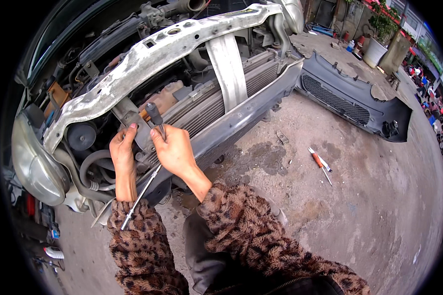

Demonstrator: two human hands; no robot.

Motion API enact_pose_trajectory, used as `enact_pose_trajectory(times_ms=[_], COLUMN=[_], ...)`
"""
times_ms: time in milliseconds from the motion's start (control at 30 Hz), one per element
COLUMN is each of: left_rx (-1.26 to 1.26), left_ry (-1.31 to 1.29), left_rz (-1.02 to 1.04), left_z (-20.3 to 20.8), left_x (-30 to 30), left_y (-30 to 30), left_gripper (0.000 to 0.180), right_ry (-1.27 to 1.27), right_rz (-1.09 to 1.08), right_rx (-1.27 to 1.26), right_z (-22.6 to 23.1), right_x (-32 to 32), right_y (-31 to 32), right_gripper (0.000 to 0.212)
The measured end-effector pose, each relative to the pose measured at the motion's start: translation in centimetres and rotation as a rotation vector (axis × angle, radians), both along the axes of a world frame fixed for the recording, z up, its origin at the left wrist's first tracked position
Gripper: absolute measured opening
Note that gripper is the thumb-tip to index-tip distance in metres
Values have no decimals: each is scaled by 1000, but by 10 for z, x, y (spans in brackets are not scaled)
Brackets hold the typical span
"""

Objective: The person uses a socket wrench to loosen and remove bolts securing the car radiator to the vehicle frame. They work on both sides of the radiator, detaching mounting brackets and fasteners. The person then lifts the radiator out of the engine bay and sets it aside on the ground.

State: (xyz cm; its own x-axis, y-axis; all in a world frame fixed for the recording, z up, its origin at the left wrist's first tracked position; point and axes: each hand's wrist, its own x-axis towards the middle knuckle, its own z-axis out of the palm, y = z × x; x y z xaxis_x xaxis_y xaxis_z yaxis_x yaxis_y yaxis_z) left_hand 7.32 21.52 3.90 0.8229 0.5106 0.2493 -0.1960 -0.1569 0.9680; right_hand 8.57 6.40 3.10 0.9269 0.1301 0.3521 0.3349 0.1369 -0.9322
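Fingers of my right hand (174, 150) are wrapped shut around the shaft of a long metal tool (143, 189), just below its black handle (154, 113). The handle stands up above the grip, tilted slightly, and the thin steel shaft runs down and away from the grip toward my left sleeve, its tip ending beside the leopard-print cuff (133, 221).

Just left of that grip, my left hand (123, 150) is partly curled, fingertips pressed up against a grey metal bracket (128, 118) under the car's white upper crossmember (152, 54). I cannot tell whether it actually holds anything or only rests there.

Right behind the grip sits the radiator (221, 96) with its fine fins, and a pale vertical brace (227, 69) rises above and to the right of it. Below and left of my hands I see black rubber hoses (91, 164) and, further left, the headlight (34, 162).

Well to the right of the grip, on the stained concrete ground (330, 206), lie 2 small screwdrivers (320, 164) crossing each other, 1 with an orange handle. Beyond them the removed dark bumper cover (349, 98) lies on the ground, its mesh grille facing up.
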Motion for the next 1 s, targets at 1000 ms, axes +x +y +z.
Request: enact_pose_trajectory(times_ms=[1000], left_rx=[69], left_ry=[-16], left_rz=[38], left_z=[0], left_x=[-6], left_y=[-4], left_gripper=[29], right_ry=[-33], right_rz=[-3], right_rx=[-21], right_z=[2], right_x=[1], right_y=[0], right_gripper=[22])
